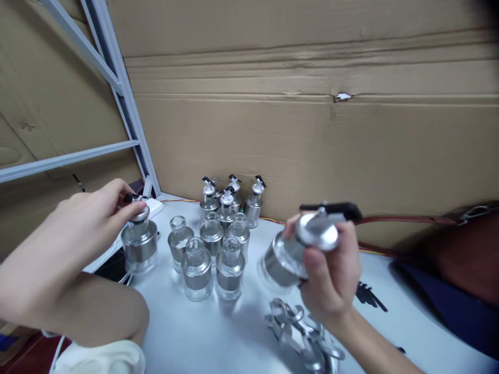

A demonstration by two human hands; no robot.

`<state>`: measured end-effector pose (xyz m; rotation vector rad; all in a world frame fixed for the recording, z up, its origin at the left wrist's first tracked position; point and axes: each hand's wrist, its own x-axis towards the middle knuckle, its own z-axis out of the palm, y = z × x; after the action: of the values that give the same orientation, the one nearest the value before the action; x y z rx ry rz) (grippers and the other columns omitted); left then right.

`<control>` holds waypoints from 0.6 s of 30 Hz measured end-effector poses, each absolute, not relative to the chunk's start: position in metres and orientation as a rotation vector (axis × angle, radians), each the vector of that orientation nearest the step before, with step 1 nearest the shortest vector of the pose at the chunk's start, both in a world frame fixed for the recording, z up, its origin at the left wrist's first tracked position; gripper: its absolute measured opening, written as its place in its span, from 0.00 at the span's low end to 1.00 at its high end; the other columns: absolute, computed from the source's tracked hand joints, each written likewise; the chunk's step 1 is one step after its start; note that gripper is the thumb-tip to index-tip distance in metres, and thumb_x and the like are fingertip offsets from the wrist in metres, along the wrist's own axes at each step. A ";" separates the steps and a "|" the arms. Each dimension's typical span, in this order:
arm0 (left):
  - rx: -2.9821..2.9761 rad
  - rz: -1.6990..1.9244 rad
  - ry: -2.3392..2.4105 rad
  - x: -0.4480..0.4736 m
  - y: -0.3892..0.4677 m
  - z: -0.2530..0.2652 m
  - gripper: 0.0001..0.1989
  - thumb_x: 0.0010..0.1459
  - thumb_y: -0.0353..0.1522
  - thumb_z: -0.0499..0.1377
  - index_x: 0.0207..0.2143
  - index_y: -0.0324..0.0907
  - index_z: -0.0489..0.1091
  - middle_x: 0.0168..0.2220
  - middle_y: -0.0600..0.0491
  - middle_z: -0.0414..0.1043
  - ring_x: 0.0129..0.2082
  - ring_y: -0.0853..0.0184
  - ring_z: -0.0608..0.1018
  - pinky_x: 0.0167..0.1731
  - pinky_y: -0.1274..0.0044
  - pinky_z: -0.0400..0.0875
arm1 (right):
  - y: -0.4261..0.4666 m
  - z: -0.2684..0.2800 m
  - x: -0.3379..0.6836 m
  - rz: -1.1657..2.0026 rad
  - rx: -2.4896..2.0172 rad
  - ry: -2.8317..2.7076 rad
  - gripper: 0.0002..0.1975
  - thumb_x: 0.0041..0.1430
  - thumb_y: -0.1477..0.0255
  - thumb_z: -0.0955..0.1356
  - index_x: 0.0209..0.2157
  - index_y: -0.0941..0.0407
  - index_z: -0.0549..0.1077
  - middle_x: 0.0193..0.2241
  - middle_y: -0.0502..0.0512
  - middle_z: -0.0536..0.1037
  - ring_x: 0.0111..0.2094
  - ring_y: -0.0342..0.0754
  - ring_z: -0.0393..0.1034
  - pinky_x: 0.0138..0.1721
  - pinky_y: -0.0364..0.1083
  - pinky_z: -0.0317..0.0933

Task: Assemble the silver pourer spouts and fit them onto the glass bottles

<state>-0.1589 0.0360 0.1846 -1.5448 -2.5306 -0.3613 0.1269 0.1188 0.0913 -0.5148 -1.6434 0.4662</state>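
My left hand (120, 205) pinches the silver pourer top of a glass bottle (141, 248) with a metal band, upright at the table's left side. Raised over the table on the right, my right hand (335, 270) grips a second such bottle (281, 265) near its neck. That bottle is tilted, its silver pourer cap (317, 232) and black lever facing me. Between the hands stand several open-necked glass bottles (197, 272). Behind them are several bottles fitted with silver and black pourers (254, 202). Loose silver pourer parts (298, 337) lie in a heap below my right hand.
Small black levers (370, 297) lie right of my right hand. A cardboard wall (312, 150) closes the back, and a grey metal frame (132, 104) rises at the left. A dark blue object (444, 306) sits at the right edge. A bare knee (117, 306) is at the lower left.
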 end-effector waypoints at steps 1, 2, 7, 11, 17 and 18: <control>-1.575 -0.381 -2.526 -0.156 0.036 0.184 0.17 0.56 0.50 0.46 0.30 0.49 0.63 0.21 0.52 0.68 0.23 0.55 0.72 0.25 0.69 0.59 | 0.108 0.090 0.125 0.474 -0.454 -1.700 0.15 0.66 0.58 0.59 0.49 0.51 0.60 0.34 0.55 0.68 0.31 0.51 0.66 0.31 0.51 0.63; -1.614 -0.401 -2.523 -0.154 0.038 0.184 0.15 0.54 0.49 0.48 0.30 0.50 0.63 0.22 0.51 0.69 0.23 0.55 0.72 0.25 0.68 0.59 | 0.099 0.088 0.121 0.462 -0.395 -1.773 0.16 0.67 0.58 0.58 0.51 0.51 0.59 0.35 0.55 0.69 0.32 0.51 0.67 0.32 0.52 0.63; -1.845 -0.454 -2.470 -0.141 0.046 0.188 0.14 0.48 0.48 0.50 0.28 0.49 0.60 0.24 0.48 0.71 0.25 0.52 0.72 0.27 0.66 0.60 | 0.083 0.074 0.094 0.229 -0.274 -2.007 0.16 0.69 0.59 0.53 0.49 0.54 0.58 0.33 0.55 0.73 0.33 0.52 0.70 0.36 0.54 0.60; -2.091 -0.438 -2.380 -0.141 0.051 0.181 0.11 0.52 0.45 0.50 0.30 0.48 0.61 0.26 0.50 0.73 0.27 0.55 0.74 0.28 0.68 0.61 | 0.091 0.057 0.083 0.186 -0.382 -2.098 0.22 0.69 0.56 0.49 0.55 0.54 0.55 0.44 0.61 0.74 0.49 0.58 0.67 0.51 0.63 0.56; -2.311 -0.268 -2.236 -0.150 0.067 0.173 0.10 0.59 0.41 0.49 0.29 0.45 0.58 0.26 0.53 0.69 0.24 0.63 0.71 0.24 0.72 0.58 | 0.105 0.038 0.083 0.239 -0.400 -2.187 0.31 0.68 0.53 0.49 0.66 0.55 0.41 0.59 0.66 0.64 0.65 0.63 0.50 0.59 0.72 0.50; -2.323 -0.260 -2.225 -0.151 0.071 0.173 0.10 0.59 0.41 0.49 0.29 0.45 0.58 0.26 0.53 0.69 0.24 0.63 0.71 0.24 0.73 0.58 | 0.107 0.037 0.084 0.250 -0.401 -2.192 0.31 0.68 0.54 0.49 0.66 0.55 0.41 0.60 0.67 0.63 0.66 0.62 0.48 0.59 0.71 0.52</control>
<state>-0.1513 0.0705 0.1728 -2.3227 -2.2249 -0.2595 0.0841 0.1071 0.0370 -0.4009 -2.1921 0.2500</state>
